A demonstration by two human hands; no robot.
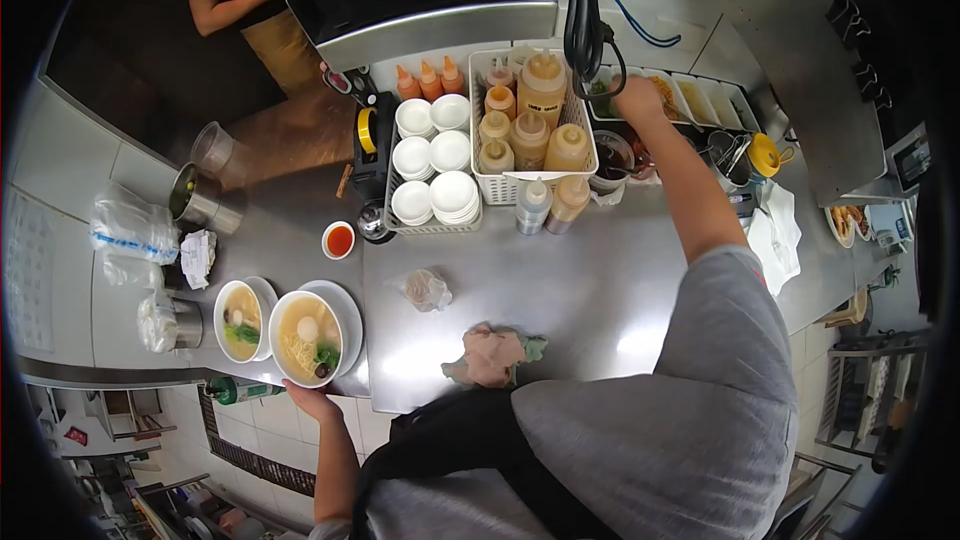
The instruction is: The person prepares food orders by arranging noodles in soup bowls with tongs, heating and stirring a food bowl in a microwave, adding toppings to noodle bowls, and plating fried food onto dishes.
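Observation:
My left hand (310, 400) grips the near rim of a white bowl of noodle soup (300, 330) with greens and a pale ball in it. The bowl overlaps a white plate (350, 325); some of my fingers are hidden beneath it. A second soup bowl (238, 322) stands to its left on another plate. My right arm stretches to the back right, where my right hand (638, 100) is closed and dips into the left part of a garnish tray (720, 105), by chopped greens (602, 90). What its fingertips hold is hidden.
A white basket of sauce bottles (530, 178) and a basket of stacked small dishes (435, 225) stand at the back. On the steel counter lie a crumpled cloth (492, 355), a small plastic bag (427, 290) and a cup of red sauce (339, 240). Black cables (583, 20) hang overhead.

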